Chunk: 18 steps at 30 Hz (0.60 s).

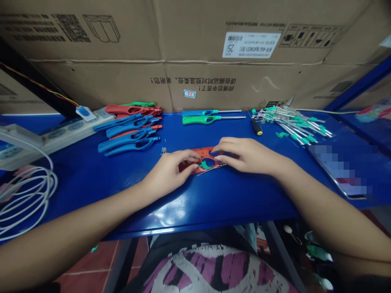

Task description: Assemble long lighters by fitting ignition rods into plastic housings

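In front of me on the blue table lies an opened red lighter casing [208,152], its halves side by side. A green trigger [205,165] with thin white wires sits in the nearer half. My left hand [169,169] grips the left end of that casing, thumb in front and fingers bent over it. At the other end, my right hand [244,155] is closed, thumb and fingertips on the casing near its narrow front. Whether the right fingertips also pinch a small part is hidden.
Several blue and red lighter casings [131,140] lie at the left, beside a power strip [58,136] and coiled white cable [33,195]. Two long-nosed lighters [210,119] lie behind. A screwdriver [257,127], metal tubes with green triggers [297,126] and a phone [339,171] are right.
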Tool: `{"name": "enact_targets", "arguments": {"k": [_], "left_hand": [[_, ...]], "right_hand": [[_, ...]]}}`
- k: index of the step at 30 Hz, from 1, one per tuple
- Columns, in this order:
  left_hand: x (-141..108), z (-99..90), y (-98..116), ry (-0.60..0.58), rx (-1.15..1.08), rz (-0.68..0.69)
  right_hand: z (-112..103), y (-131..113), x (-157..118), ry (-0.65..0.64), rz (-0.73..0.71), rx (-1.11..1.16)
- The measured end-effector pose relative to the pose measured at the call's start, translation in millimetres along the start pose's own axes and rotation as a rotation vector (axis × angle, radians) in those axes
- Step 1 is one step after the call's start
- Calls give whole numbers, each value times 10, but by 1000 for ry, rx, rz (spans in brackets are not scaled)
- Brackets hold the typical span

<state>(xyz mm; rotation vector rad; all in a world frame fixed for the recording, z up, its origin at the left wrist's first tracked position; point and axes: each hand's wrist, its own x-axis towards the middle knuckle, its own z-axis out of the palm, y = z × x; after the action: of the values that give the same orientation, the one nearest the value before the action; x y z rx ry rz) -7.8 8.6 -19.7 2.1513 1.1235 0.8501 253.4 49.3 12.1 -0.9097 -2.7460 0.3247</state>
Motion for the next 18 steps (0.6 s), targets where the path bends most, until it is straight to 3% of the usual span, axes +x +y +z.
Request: {"name": "enact_targets", "arguments": {"k": [6,13,18], "left_hand": [[4,14,-68,-3,159,150],[2,52,-81,2,151,147],[2,67,-129,10,118,166]], "right_hand": [[-150,203,-50,-214,61,207],[-64,181,2,-199,232,312],[-74,123,-24,-218,206,354]]}}
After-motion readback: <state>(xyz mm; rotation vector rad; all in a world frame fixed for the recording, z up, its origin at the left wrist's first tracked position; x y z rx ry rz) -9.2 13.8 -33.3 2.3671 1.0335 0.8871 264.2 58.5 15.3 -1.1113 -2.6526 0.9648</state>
